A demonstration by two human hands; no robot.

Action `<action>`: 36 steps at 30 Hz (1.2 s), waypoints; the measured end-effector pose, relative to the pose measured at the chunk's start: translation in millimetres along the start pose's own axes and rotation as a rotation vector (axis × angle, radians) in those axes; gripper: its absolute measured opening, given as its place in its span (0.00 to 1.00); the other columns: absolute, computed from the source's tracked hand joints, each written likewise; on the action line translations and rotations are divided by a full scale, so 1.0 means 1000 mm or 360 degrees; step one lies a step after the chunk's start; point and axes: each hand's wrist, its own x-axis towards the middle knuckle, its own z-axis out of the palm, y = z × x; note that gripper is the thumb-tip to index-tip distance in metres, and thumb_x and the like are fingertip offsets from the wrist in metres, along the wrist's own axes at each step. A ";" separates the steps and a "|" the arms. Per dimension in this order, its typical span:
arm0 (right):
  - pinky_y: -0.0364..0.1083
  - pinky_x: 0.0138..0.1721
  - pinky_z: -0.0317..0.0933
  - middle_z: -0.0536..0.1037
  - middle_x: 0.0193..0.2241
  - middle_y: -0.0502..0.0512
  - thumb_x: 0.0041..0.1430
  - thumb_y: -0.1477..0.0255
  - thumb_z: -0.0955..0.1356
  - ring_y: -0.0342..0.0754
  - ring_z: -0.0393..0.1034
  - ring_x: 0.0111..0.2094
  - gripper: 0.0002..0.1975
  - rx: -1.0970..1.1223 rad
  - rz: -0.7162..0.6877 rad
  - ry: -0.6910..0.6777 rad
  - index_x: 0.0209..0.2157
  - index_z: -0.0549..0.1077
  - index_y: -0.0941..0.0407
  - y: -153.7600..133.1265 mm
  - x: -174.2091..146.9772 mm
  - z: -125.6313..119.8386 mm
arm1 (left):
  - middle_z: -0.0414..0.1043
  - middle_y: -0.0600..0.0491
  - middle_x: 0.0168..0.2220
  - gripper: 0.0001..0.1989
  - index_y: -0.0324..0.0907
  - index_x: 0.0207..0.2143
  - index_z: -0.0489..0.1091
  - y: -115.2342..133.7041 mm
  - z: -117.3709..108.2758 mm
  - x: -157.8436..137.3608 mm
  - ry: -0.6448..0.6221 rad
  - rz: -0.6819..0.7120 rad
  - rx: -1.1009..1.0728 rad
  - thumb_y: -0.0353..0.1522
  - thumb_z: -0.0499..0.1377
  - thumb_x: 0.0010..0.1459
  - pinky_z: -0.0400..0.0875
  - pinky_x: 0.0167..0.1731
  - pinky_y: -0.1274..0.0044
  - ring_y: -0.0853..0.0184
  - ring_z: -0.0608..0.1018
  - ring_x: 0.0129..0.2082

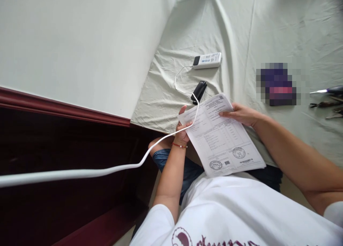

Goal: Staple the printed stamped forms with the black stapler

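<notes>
fingers (227, 114) of left hand (181, 136) and right hand (244, 114) clamped on papers (221, 137) with two round stamps (239, 153), print illegibly small

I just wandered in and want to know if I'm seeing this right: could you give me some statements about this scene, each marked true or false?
1. Both the left hand and the right hand hold the papers. True.
2. The top sheet is blank. False: it carries printed text and two stamps near its lower edge.
3. The black stapler lies between the papers and the white device. True.
4. The white cable is plugged into the stapler. False: the cable runs to the white device.
5. The bracelet is on the right wrist. False: the bracelet is on the left wrist.
</notes>
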 end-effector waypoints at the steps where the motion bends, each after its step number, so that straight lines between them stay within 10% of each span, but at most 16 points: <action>1: 0.58 0.48 0.80 0.88 0.42 0.60 0.52 0.52 0.82 0.59 0.84 0.41 0.24 -0.0003 -0.0003 -0.0001 0.42 0.86 0.55 0.001 0.001 0.000 | 0.85 0.52 0.50 0.33 0.55 0.59 0.77 -0.001 -0.001 0.001 0.0009 -0.0014 -0.0007 0.30 0.75 0.49 0.81 0.58 0.58 0.51 0.85 0.55; 15: 0.45 0.28 0.63 0.77 0.28 0.49 0.49 0.54 0.82 0.45 0.69 0.29 0.22 -0.0090 -0.0570 0.0786 0.30 0.74 0.53 0.006 0.014 0.012 | 0.82 0.46 0.57 0.29 0.48 0.58 0.75 -0.004 -0.005 0.007 0.0013 -0.0126 -0.0151 0.29 0.71 0.53 0.69 0.69 0.52 0.48 0.79 0.65; 27: 0.53 0.37 0.80 0.87 0.37 0.58 0.53 0.47 0.80 0.57 0.83 0.36 0.25 -0.0180 -0.0231 0.0188 0.40 0.85 0.54 0.007 0.006 0.008 | 0.82 0.52 0.48 0.28 0.52 0.46 0.73 -0.003 -0.006 -0.001 -0.0091 -0.0041 -0.0071 0.36 0.78 0.43 0.75 0.62 0.54 0.47 0.81 0.60; 36: 0.52 0.33 0.78 0.87 0.33 0.58 0.60 0.40 0.74 0.56 0.83 0.32 0.29 -0.0435 -0.0207 0.0188 0.32 0.85 0.53 0.010 0.006 0.007 | 0.82 0.49 0.48 0.22 0.49 0.40 0.72 -0.001 -0.003 -0.002 -0.0009 -0.0071 -0.0057 0.50 0.73 0.52 0.76 0.58 0.55 0.48 0.82 0.57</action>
